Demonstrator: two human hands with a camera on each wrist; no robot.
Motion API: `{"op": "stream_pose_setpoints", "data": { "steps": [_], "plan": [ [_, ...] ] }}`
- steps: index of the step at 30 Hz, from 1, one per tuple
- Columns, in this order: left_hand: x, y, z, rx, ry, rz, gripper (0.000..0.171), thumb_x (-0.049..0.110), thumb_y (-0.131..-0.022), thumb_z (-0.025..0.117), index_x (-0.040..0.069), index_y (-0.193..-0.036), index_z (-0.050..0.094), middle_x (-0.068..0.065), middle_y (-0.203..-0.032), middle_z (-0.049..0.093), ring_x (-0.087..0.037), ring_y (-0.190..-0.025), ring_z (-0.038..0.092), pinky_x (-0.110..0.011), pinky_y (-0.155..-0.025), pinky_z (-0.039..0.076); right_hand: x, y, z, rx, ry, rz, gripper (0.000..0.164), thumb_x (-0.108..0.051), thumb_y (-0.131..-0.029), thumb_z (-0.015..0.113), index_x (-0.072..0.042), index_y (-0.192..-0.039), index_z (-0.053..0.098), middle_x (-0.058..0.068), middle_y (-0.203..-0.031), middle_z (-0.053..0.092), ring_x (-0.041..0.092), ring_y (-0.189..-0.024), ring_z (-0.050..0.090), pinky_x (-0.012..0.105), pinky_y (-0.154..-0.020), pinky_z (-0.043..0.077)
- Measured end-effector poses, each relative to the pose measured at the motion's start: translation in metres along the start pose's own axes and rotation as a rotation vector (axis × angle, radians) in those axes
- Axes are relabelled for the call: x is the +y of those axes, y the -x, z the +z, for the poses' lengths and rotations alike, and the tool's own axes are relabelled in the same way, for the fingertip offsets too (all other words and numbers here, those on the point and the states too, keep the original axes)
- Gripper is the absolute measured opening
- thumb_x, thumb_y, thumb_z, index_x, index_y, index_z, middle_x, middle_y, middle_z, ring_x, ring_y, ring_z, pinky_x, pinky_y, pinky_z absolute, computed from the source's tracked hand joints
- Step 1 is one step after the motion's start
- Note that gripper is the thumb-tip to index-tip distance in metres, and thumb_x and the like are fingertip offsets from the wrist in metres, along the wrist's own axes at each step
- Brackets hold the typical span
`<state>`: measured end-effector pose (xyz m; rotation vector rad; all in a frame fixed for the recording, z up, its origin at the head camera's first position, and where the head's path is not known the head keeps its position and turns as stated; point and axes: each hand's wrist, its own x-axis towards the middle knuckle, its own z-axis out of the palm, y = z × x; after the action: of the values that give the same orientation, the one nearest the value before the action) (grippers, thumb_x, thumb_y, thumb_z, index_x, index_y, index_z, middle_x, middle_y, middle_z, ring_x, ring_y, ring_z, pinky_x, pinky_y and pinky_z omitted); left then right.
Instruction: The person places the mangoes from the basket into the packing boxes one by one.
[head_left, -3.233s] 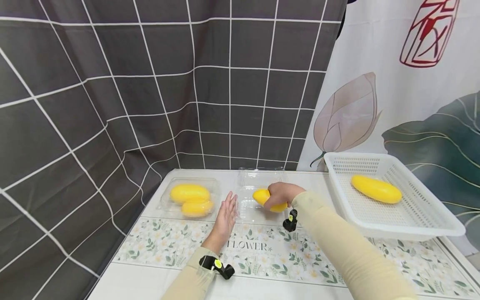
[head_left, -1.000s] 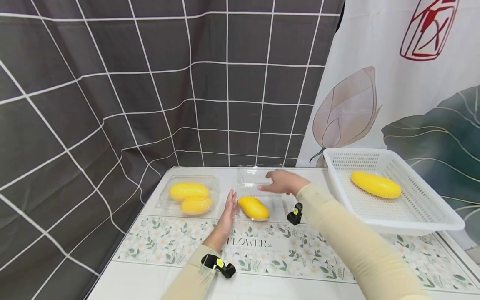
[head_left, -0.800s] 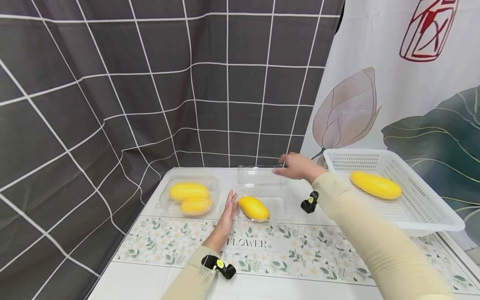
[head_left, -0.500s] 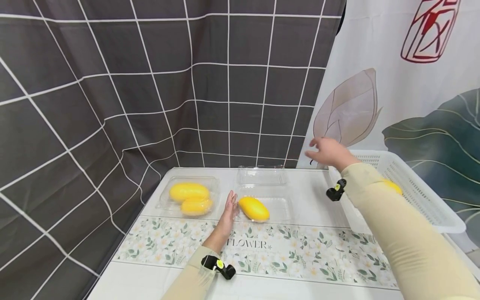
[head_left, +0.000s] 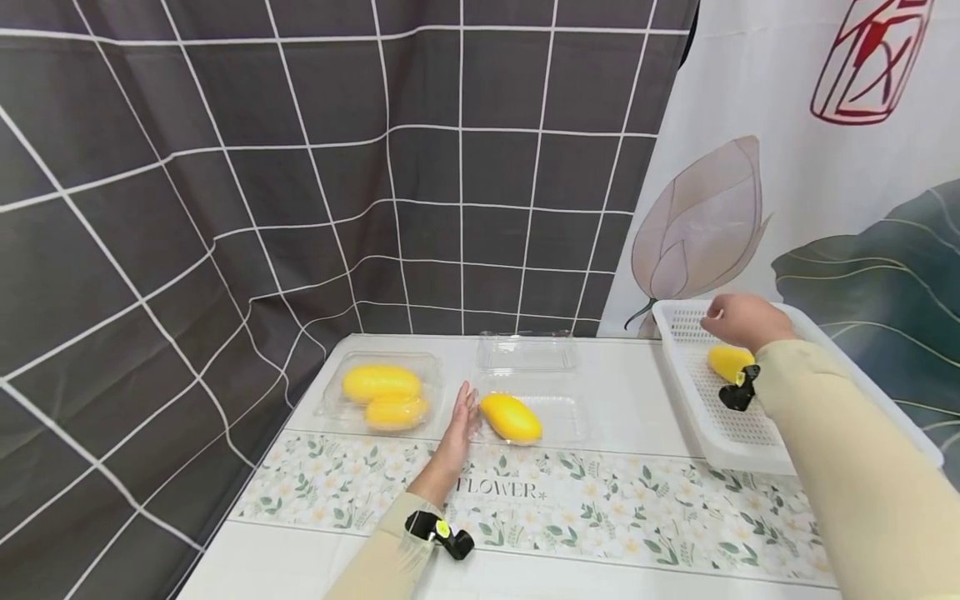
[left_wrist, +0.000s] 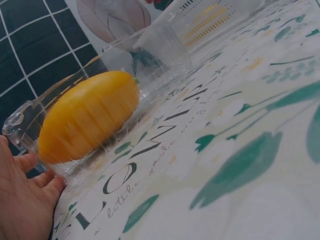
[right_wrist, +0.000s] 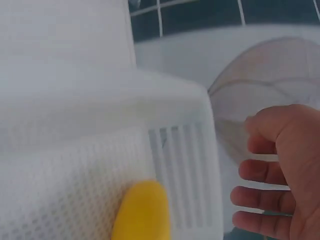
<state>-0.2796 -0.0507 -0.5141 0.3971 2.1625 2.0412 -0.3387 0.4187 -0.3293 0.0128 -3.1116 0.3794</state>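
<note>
In the head view my left hand (head_left: 452, 442) rests with extended fingers against the left side of an open clear plastic clamshell box (head_left: 562, 417). One yellow mango (head_left: 511, 418) lies in its left half, and the hinged lid (head_left: 527, 353) is folded back. The left wrist view shows my fingertips touching the box's end beside the mango (left_wrist: 90, 116). My right hand (head_left: 746, 321) hovers over the white plastic basket (head_left: 693, 408), holding nothing, fingers loosely bent. Below it lies another yellow mango (head_left: 729, 363), partly hidden by the wrist. The right wrist view shows this mango (right_wrist: 142, 212) apart from the fingers.
Left of my left hand sits a second clear box (head_left: 330, 400) with two yellow mangoes (head_left: 381, 383) inside. A white table with a floral strip (head_left: 615, 508) carries everything. Dark grid cloth (head_left: 420, 225) and a white flower-printed curtain (head_left: 697, 217) hang behind.
My right hand has let go of the mango, which now lies in the open box, and has moved right to above the basket. The left hand has stayed nearly still at the box's side.
</note>
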Motion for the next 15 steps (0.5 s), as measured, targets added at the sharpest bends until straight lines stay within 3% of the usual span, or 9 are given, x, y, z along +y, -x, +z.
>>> {"op": "stream_pose_setpoints", "data": {
  "steps": [5, 10, 15],
  "plan": [
    [0.001, -0.001, 0.000, -0.016, 0.025, 0.019, 0.065, 0.048, -0.108, 0.005, 0.014, -0.163, -0.009, -0.018, -0.169, 0.003, -0.046, -0.150, 0.020, -0.064, -0.122, 0.003, 0.025, 0.009, 0.004, -0.024, 0.052, 0.028, 0.049, -0.027, -0.094, 0.067, 0.010, -0.125, 0.058, 0.040, -0.120, 0.058, 0.044, -0.089, 0.059, 0.067, -0.080, 0.052],
    [0.003, -0.002, -0.001, -0.009, 0.009, 0.008, 0.065, 0.049, -0.108, 0.005, 0.016, -0.163, -0.009, -0.018, -0.169, 0.004, -0.045, -0.150, 0.021, -0.063, -0.123, 0.005, 0.037, 0.019, 0.013, -0.073, 0.073, 0.051, 0.067, -0.028, -0.093, 0.070, 0.006, -0.143, 0.043, 0.045, -0.136, 0.043, 0.060, -0.111, 0.049, 0.077, -0.093, 0.042],
    [0.003, -0.001, 0.000, -0.013, 0.011, 0.010, 0.064, 0.047, -0.109, 0.005, 0.016, -0.163, -0.009, -0.019, -0.169, 0.004, -0.046, -0.150, 0.021, -0.064, -0.122, 0.004, 0.065, 0.015, 0.036, -0.150, 0.029, 0.085, 0.090, -0.035, -0.089, 0.075, 0.001, -0.155, 0.026, 0.048, -0.138, 0.031, 0.067, -0.120, 0.038, 0.081, -0.094, 0.036]
  ]
}}
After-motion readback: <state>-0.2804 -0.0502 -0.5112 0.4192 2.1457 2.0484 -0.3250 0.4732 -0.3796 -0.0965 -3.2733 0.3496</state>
